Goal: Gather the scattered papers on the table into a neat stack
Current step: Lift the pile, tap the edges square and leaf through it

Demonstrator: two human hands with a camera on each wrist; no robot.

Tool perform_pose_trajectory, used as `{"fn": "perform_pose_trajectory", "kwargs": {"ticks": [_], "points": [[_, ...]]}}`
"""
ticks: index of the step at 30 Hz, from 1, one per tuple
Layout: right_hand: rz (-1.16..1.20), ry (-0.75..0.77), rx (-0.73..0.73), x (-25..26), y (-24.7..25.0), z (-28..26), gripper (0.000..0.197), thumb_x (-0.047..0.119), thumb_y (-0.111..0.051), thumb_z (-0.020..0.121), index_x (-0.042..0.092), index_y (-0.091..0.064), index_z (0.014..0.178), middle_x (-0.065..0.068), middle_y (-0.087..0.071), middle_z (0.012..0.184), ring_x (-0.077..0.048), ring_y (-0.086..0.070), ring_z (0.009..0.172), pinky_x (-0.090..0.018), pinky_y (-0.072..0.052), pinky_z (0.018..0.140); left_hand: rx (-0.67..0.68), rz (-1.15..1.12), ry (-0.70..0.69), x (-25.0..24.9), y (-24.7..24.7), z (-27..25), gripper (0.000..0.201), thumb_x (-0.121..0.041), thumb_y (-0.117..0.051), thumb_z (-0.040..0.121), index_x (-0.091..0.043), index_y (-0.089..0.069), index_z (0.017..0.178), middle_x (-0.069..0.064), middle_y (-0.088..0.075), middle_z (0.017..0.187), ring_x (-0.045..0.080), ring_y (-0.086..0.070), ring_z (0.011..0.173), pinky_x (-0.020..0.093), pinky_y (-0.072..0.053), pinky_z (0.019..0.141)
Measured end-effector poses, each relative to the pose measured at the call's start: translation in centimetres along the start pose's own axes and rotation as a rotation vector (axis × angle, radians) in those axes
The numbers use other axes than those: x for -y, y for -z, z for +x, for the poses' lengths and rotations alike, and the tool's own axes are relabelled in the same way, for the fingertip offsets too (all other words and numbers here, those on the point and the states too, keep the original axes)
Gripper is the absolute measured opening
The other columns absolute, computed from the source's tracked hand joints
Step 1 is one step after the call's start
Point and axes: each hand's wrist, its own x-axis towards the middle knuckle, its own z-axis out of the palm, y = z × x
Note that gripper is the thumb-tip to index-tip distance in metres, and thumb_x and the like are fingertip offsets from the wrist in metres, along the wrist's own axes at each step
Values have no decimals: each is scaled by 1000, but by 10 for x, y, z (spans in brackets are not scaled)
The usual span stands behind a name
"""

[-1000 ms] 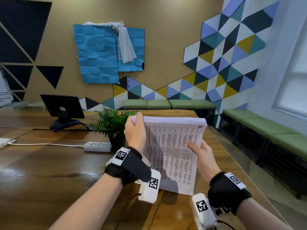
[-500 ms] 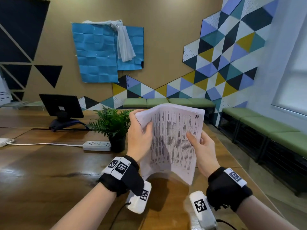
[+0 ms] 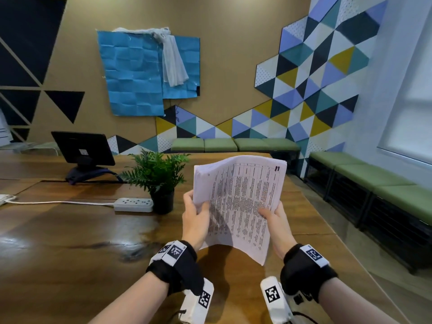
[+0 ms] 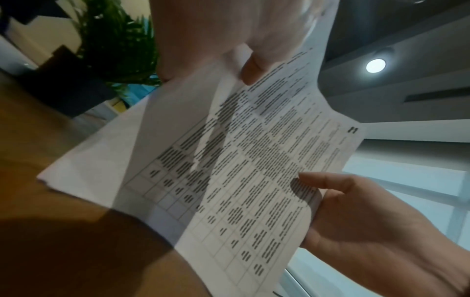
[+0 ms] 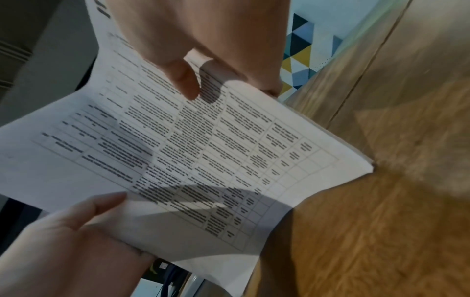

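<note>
A stack of printed papers (image 3: pixel 238 202) with tables of text is held upright above the wooden table (image 3: pixel 70 242), bowed along its length. My left hand (image 3: pixel 196 218) grips its left edge, thumb on the printed face. My right hand (image 3: pixel 275 220) grips the right edge, thumb on the front. In the left wrist view the papers (image 4: pixel 241 170) run between my left hand (image 4: pixel 229 40) above and my right hand (image 4: pixel 356 217) below. In the right wrist view the papers (image 5: pixel 190 150) sit under my right hand (image 5: pixel 198 50), my left hand (image 5: pixel 71 231) at the lower left.
A potted fern (image 3: pixel 156 176) stands just left of the papers, with a white power strip (image 3: pixel 133 204) and its cord beside it. A black tablet on a stand (image 3: pixel 83 150) is at the far left. Green benches (image 3: pixel 374 183) line the walls past the table's right edge.
The stack has dropped lower and bowed. My left hand slid from the top corner down to the middle of the left edge. My right hand stayed on the right edge.
</note>
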Motion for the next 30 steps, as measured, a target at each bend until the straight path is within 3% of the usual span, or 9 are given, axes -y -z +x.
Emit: {"fn": "perform_pose_trajectory", "kwargs": {"ticks": [4, 7, 12, 16, 18, 21, 26, 28, 30], "points": [[11, -62, -28, -7, -1, 1, 22, 9, -36, 99, 20, -36, 118, 5, -55, 105, -10, -57, 95, -35, -46, 88, 63, 4, 94, 10, 4, 3, 16, -16, -43, 97, -23, -41, 112, -9, -55, 94, 0, -50, 83, 22, -39, 62], [-82, -43, -17, -14, -4, -2, 30, 8, -31, 101, 21, -39, 127, 2, -54, 120, -15, -53, 109, -32, -43, 94, 111, 35, 79, 12, 5, 2, 18, -16, -39, 99, -28, -44, 112, -14, -54, 95, -2, -51, 86, 18, -41, 66], [-266, -12, -35, -4, 7, -2, 26, 10, -34, 97, 31, -43, 109, 16, -57, 109, -17, -54, 111, -42, -42, 103, 71, 142, 63, 6, 11, -1, 19, -16, -36, 98, -28, -46, 109, -5, -59, 98, 17, -55, 90, 30, -43, 78], [-378, -191, 34, -7, 23, -11, 28, 15, -32, 96, 24, -38, 122, 1, -52, 125, -25, -52, 119, -52, -40, 105, 175, 176, 256, 14, 20, -4, 29, -12, -38, 94, -13, -43, 123, 2, -55, 124, 23, -52, 112, 35, -42, 96], [-449, -291, 70, -18, 32, -15, 29, 15, -30, 96, 17, -37, 124, -5, -51, 126, -26, -54, 113, -48, -46, 98, 225, 215, 413, 28, 21, -4, 37, -13, -37, 96, -5, -36, 132, 4, -48, 131, 25, -48, 120, 37, -40, 102], [-562, -420, 125, -38, 37, -21, 27, 6, -31, 94, 9, -38, 120, -3, -52, 111, -20, -56, 92, -29, -49, 70, 276, 263, 597, 59, 19, -4, 41, -10, -29, 97, 3, -40, 135, 10, -52, 137, 28, -53, 120, 39, -43, 105], [-769, -461, 191, -96, 55, 7, 36, 10, -37, 82, 9, -52, 114, -13, -65, 112, -33, -65, 97, -42, -58, 81, 406, 358, 655, 84, 23, -8, 53, 3, -37, 81, 5, -46, 133, 14, -58, 131, 30, -60, 112, 34, -55, 81], [-826, -501, 188, -79, 43, -3, 44, 11, -38, 83, 7, -46, 126, -12, -60, 119, -28, -62, 98, -40, -56, 83, 439, 389, 661, 78, 24, -9, 53, 9, -38, 81, 5, -48, 133, 16, -57, 135, 32, -56, 120, 39, -53, 93], [-905, -522, 161, -64, 36, -11, 42, 9, -37, 91, 4, -37, 132, -15, -53, 129, -24, -54, 98, -30, -47, 70, 469, 397, 670, 63, 24, -15, 47, 2, -45, 88, 3, -50, 134, 14, -53, 141, 31, -50, 128, 37, -42, 106]]}}
